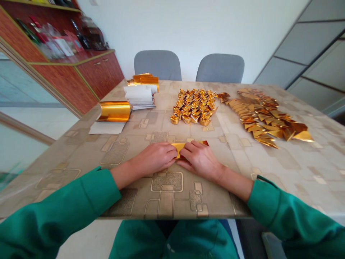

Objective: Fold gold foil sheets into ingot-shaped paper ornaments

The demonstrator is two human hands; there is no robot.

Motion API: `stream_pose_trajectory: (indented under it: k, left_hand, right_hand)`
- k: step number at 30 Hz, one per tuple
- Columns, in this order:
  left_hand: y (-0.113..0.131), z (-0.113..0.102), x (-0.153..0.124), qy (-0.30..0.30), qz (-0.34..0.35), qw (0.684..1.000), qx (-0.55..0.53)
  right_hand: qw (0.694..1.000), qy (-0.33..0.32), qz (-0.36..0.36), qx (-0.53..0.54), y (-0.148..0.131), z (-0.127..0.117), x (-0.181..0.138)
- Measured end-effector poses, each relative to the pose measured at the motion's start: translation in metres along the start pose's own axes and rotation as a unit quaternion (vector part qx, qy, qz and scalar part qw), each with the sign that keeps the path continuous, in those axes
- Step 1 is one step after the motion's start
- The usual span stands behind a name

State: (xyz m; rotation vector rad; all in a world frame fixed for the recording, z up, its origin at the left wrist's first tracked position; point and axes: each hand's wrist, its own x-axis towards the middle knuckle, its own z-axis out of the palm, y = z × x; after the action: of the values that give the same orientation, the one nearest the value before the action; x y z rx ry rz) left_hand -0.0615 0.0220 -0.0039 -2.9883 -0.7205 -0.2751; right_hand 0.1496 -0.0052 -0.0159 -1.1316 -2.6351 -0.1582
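Both hands meet over a gold foil paper (178, 146) on the patterned tablecloth, close to the table's front. My left hand (159, 156) has its fingers curled on the paper's left part. Over its right part lies my right hand (199, 160), fingers bent and pinching the near edge. The hands cover much of the paper, which looks like a narrow folded strip. Straight beyond the hands stand rows of folded gold paper ingots (195, 104). To the right spreads a heap of flat, pointed folded gold papers (265, 115).
On the left lie a curled gold sheet (114, 110) on white-backed paper and a taller stack of white and gold sheets (140, 94). Two grey chairs (157, 64) stand behind the table (129, 201). A wooden cabinet (99, 70) with bottles is at the far left.
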Motion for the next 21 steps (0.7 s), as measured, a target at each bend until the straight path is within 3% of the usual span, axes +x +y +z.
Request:
stream_pose_trajectory:
  k: [3,7,14,21]
  left_hand:
    - [-0.001,0.003,0.002,0.002,-0.019,1.000,0.007]
    - [0.000,0.006,0.002,0.048,-0.069,0.996,-0.016]
    - [-0.001,0.011,-0.017,0.090,-0.024,0.988,-0.125]
    - [0.004,0.015,-0.003,0.093,-0.135,0.975,-0.151]
  right_hand:
    - [1.000,0.002,0.003,-0.009,0.000,0.000,0.001]
    - [0.999,0.002,0.028,-0.022,0.001,0.001,0.001]
    - [1.000,0.022,0.011,0.018,-0.001,0.000,-0.012]
    - [0.991,0.021,0.061,0.116,0.002,-0.001,-0.010]
